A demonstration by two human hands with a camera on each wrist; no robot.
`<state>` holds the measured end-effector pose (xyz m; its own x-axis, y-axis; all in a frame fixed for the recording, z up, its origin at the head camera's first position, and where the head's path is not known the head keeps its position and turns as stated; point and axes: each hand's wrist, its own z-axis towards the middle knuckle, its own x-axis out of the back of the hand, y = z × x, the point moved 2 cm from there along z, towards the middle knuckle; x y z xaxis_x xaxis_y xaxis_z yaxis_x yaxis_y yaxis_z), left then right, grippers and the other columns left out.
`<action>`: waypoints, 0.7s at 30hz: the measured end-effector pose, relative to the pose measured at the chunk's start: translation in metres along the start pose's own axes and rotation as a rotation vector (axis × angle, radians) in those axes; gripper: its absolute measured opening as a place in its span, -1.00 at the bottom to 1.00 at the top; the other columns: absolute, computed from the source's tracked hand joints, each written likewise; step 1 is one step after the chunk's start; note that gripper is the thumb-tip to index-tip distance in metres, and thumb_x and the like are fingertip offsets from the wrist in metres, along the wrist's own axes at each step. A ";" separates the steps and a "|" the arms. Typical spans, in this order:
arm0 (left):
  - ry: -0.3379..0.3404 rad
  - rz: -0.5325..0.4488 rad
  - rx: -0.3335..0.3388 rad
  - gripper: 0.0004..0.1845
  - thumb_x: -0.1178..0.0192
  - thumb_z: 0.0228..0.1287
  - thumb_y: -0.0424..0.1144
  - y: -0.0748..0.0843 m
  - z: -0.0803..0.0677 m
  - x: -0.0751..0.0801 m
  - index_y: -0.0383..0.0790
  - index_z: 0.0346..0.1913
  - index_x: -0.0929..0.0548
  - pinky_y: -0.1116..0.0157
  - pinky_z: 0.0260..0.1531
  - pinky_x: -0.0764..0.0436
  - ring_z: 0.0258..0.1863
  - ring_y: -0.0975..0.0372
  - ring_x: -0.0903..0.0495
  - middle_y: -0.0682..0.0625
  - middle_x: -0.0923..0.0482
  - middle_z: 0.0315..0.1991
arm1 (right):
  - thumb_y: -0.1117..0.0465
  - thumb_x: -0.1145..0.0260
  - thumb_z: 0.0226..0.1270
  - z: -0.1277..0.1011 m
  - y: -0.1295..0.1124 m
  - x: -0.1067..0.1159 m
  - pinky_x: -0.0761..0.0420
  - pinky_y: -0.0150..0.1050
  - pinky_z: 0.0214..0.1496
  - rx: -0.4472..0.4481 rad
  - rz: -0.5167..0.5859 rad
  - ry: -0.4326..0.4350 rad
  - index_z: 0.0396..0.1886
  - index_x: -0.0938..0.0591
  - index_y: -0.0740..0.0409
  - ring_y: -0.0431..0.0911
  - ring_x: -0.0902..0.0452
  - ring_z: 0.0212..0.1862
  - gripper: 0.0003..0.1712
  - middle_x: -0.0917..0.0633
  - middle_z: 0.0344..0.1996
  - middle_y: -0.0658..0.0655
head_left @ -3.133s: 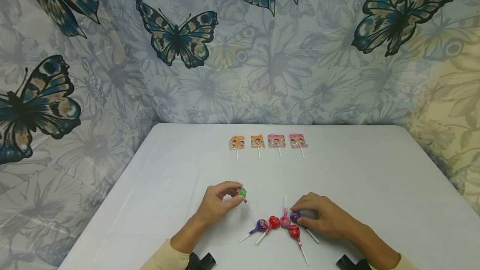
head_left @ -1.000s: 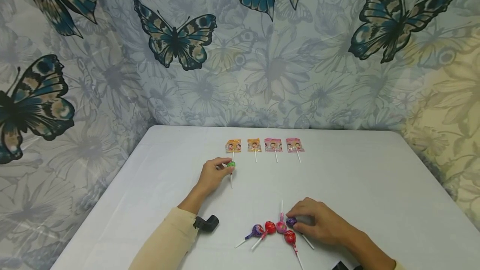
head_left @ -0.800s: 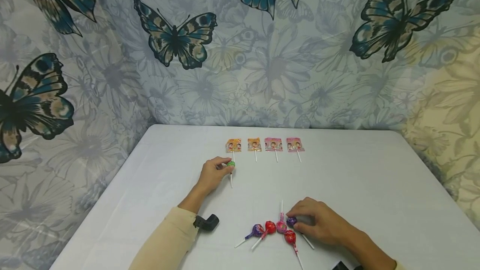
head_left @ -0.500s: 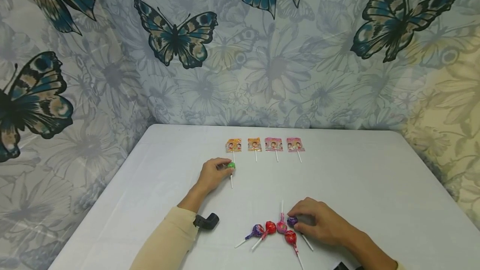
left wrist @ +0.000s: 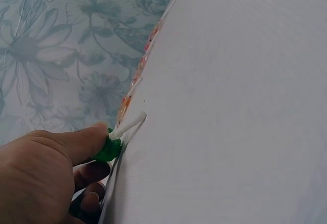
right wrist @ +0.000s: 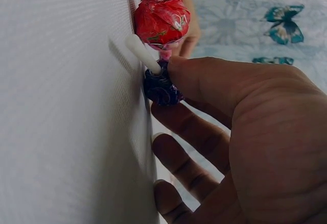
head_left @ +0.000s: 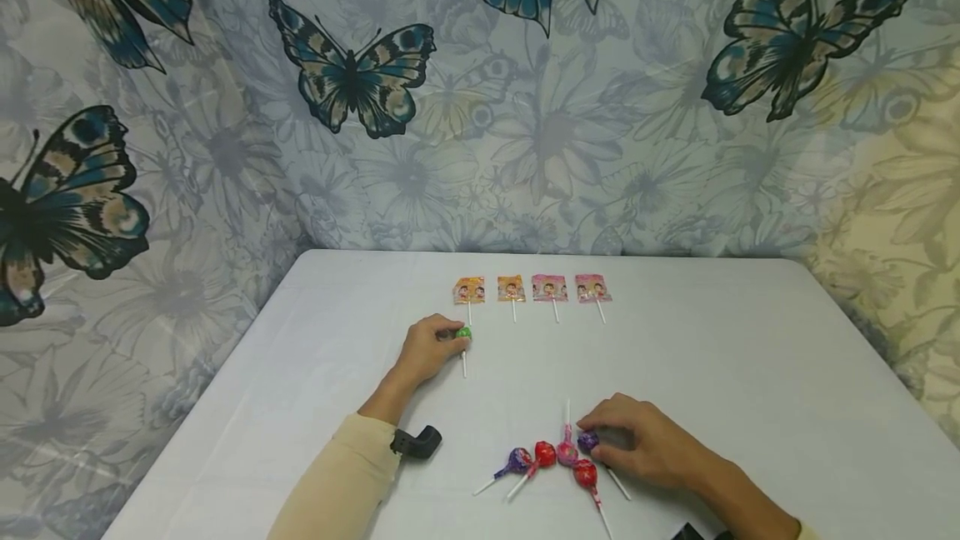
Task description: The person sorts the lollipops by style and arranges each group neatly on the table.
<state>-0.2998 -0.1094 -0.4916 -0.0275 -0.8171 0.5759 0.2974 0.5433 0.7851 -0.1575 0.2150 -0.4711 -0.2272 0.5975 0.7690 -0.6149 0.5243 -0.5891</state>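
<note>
Right hand (head_left: 645, 444), near the surface's (head_left: 750, 373) front edge, has its grip pinched on the purple lollipop (head_left: 588, 440), one of a loose cluster of round ones there. Left hand (head_left: 427, 348), mid-surface, has its grip pinched on the green lollipop (head_left: 464, 332), head down, lined up just before the leftmost flat lollipop (head_left: 468, 291) of the far-edge row.

The right hand (head_left: 645, 444) hides most of the purple lollipop (head_left: 588, 440).

Green lollipop (head_left: 464, 332) below the packets; purple lollipop (head_left: 588, 441), seemingly flat, nearer.
</note>
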 end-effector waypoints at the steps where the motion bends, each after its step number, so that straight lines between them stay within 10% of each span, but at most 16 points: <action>1: -0.001 0.004 0.002 -0.76 -0.45 0.07 -0.29 0.000 0.000 0.000 -0.21 -0.15 -0.76 0.23 -0.26 -0.47 -0.29 0.20 -0.48 0.10 -0.60 -0.32 | 0.10 -0.41 0.25 0.000 0.001 0.000 -0.54 -0.20 -0.01 0.005 -0.003 0.003 -0.02 -0.70 -0.14 -0.25 -0.51 -0.06 -0.72 -0.62 -0.12 -0.25; 21: 0.005 0.012 0.012 -0.70 -0.44 0.10 -0.26 -0.004 -0.002 -0.002 -0.14 -0.06 -0.75 0.16 -0.13 -0.50 -0.19 0.18 -0.53 0.07 -0.66 -0.20 | 0.17 -0.47 0.17 0.000 0.003 -0.001 -0.54 -0.24 -0.05 0.067 0.017 0.047 -0.13 -0.69 -0.13 -0.26 -0.52 -0.12 -0.74 -0.62 -0.18 -0.26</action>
<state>-0.2990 -0.1104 -0.4968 -0.0194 -0.8116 0.5839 0.2862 0.5550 0.7810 -0.1589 0.2156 -0.4737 -0.2036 0.6345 0.7456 -0.6605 0.4731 -0.5830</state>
